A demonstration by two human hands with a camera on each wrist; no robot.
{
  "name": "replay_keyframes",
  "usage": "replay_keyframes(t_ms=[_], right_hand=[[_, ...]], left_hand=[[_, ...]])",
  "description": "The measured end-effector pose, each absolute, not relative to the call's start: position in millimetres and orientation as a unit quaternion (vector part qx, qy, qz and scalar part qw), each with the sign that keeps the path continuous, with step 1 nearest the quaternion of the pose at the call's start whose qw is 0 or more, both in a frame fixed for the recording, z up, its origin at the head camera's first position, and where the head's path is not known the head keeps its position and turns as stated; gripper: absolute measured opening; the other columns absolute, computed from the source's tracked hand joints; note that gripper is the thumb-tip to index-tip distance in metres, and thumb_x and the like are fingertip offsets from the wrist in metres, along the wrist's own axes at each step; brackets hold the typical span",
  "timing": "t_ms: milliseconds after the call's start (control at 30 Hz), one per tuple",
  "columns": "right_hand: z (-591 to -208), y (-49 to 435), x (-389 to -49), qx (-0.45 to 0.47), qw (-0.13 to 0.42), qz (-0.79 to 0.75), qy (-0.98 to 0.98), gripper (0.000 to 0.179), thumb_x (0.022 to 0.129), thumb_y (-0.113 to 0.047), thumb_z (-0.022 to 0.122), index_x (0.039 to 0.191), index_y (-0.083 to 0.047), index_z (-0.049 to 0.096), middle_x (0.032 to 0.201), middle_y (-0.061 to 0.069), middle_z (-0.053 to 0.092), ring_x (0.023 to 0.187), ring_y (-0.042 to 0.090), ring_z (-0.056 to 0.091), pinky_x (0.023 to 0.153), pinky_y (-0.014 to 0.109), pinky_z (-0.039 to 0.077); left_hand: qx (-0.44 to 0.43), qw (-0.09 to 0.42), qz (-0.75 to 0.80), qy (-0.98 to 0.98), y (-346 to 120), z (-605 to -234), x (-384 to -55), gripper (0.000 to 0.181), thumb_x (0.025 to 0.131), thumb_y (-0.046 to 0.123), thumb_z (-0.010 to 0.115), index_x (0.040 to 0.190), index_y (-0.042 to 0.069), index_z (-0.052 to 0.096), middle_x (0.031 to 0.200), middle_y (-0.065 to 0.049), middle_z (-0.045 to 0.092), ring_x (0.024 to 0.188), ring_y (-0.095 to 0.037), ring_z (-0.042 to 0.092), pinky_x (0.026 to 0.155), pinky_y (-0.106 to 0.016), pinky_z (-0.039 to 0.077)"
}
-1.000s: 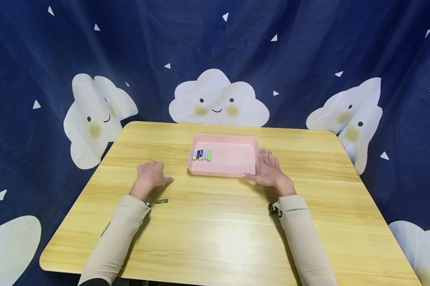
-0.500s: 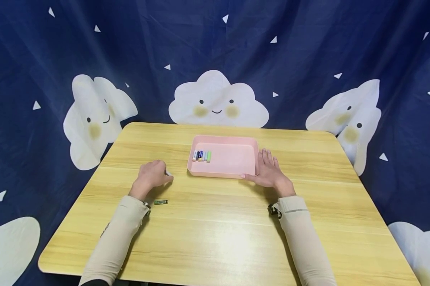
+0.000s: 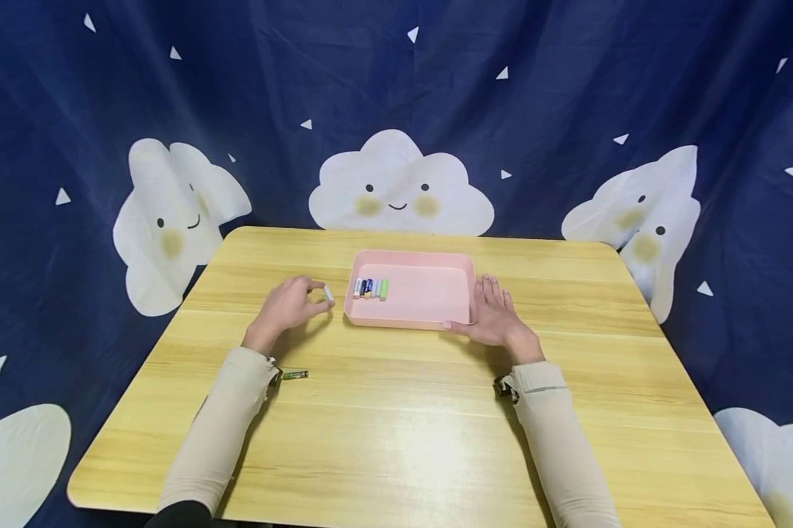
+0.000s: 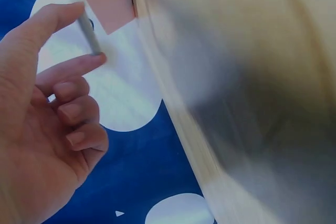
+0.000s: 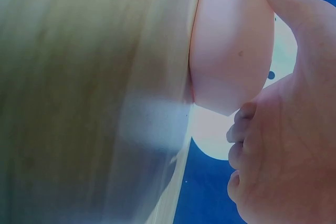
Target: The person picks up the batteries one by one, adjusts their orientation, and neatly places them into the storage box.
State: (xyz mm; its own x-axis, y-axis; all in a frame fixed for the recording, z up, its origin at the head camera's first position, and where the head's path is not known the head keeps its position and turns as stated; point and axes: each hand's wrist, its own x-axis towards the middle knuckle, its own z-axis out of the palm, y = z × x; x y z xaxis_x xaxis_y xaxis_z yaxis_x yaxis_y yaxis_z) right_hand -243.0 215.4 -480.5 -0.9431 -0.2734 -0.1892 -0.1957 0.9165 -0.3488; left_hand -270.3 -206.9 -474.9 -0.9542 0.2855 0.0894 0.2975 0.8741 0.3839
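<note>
Between thumb and index fingertip, my left hand (image 3: 289, 304) pinches the two ends of a small whitish battery (image 3: 328, 293), just left of the pink tray (image 3: 429, 293). The left wrist view shows this battery (image 4: 89, 34) as a grey cylinder, with the other fingers curled below it. Several batteries (image 3: 370, 289) in white, dark blue, grey and light green lie side by side at the tray's left end. My right hand (image 3: 495, 317), fingers extended, rests against the tray's near right corner. A dark green battery (image 3: 296, 374) lies on the table by my left wrist.
The light wooden table (image 3: 396, 411) has rounded corners. Behind and beside it hangs a dark blue curtain (image 3: 258, 88) printed with white clouds and triangles. The tray has a low raised wall all round.
My left hand has risen and moved right toward the tray, bringing the whitish battery into clear view. The right hand and tray stay put.
</note>
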Motion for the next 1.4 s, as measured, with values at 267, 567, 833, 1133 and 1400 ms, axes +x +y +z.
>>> replay_keyframes(t_ms=[267, 567, 833, 1133, 1400], right_hand=[[-481, 216, -243, -0.119, 0.116, -0.168, 0.972, 0.129, 0.088, -0.079, 0.055, 0.161, 0.01, -0.004, 0.17, 0.028, -0.011, 0.16, 0.045, -0.009, 0.128, 0.061, -0.004], [-482, 216, -243, -0.12, 0.12, -0.172, 0.97, 0.131, 0.087, -0.081, 0.054, 0.161, 0.01, -0.004, 0.171, 0.028, -0.011, 0.16, 0.044, -0.011, 0.128, 0.061, -0.005], [-481, 216, -243, -0.118, 0.119, -0.17, 0.971, 0.129, 0.088, -0.08, 0.055, 0.161, 0.01, -0.004, 0.171, 0.027, -0.011, 0.16, 0.044, -0.01, 0.128, 0.062, -0.004], [-481, 216, -242, -0.117, 0.118, -0.174, 0.971, 0.128, 0.088, -0.078, 0.056, 0.161, 0.009, -0.004, 0.171, 0.027, -0.01, 0.16, 0.044, -0.01, 0.128, 0.061, -0.004], [-481, 215, -242, -0.118, 0.121, -0.172, 0.971, 0.128, 0.089, -0.078, 0.056, 0.161, 0.009, -0.003, 0.171, 0.027, -0.01, 0.16, 0.044, -0.01, 0.128, 0.061, -0.004]], left_hand=[[-0.195, 0.024, -0.241, -0.951, -193, -469, -287, 0.058, 0.089, 0.047, 0.077, 0.134, 0.011, 0.07, 0.113, -0.018, 0.072, 0.097, -0.032, 0.066, 0.084, -0.049, 0.054], [-0.247, 0.015, -0.253, -0.935, -171, -460, -307, 0.058, 0.09, 0.043, 0.078, 0.137, 0.012, 0.068, 0.077, -0.003, 0.046, 0.071, -0.02, 0.043, 0.063, -0.033, 0.036], [-0.277, -0.003, -0.263, -0.924, -157, -458, -320, 0.059, 0.09, 0.047, 0.077, 0.137, 0.012, 0.069, 0.084, -0.012, 0.054, 0.076, -0.021, 0.045, 0.068, -0.033, 0.036], [-0.307, -0.019, -0.263, -0.914, -143, -462, -333, 0.057, 0.092, 0.042, 0.078, 0.138, 0.01, 0.068, 0.139, -0.012, 0.066, 0.113, -0.029, 0.063, 0.097, -0.044, 0.049], [-0.305, -0.057, -0.243, -0.919, -130, -462, -338, 0.058, 0.091, 0.039, 0.079, 0.139, 0.01, 0.066, 0.147, -0.012, 0.062, 0.143, -0.031, 0.053, 0.116, -0.049, 0.044]])
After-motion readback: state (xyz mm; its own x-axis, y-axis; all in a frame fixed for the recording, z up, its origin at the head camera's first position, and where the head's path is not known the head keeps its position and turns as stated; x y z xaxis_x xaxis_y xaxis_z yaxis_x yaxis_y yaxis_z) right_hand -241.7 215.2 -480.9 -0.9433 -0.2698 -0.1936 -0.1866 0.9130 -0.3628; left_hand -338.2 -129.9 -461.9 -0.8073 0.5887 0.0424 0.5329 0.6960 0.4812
